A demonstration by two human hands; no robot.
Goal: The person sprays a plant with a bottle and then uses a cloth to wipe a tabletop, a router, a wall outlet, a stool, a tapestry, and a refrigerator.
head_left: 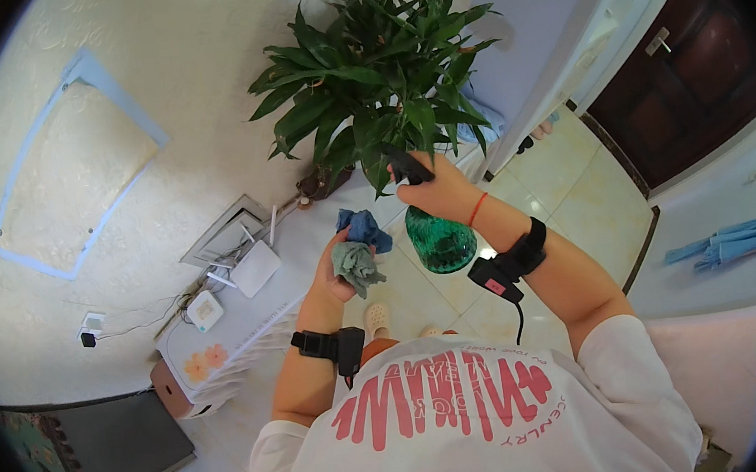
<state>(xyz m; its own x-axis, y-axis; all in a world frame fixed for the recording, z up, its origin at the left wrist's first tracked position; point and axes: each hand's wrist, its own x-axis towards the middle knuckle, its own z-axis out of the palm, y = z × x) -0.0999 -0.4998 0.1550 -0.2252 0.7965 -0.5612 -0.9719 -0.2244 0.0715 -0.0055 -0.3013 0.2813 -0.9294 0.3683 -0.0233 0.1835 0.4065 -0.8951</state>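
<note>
My right hand [443, 190] is wrapped around the neck of a green spray bottle [441, 243] with a black trigger head [409, 167]. The bottle's textured body hangs below the hand, and its head is close to the lower leaves of a bushy potted plant [372, 77]. In my left hand [331, 272] are two crumpled cloths: a blue cloth [365, 229] on the far side and a grey-green cloth [359, 267] on the near side. The left hand is nearer to me than the leaves and to the left of the bottle. Foliage hides much of the plant's base.
Against the left wall, a long cabinet [249, 317] with a white cover bears a white router [256, 269] with antennas and a small white box [205, 311]. Cables run along the wall. Tiled floor [563, 168] leads to a dark brown door [681, 70] at the far right.
</note>
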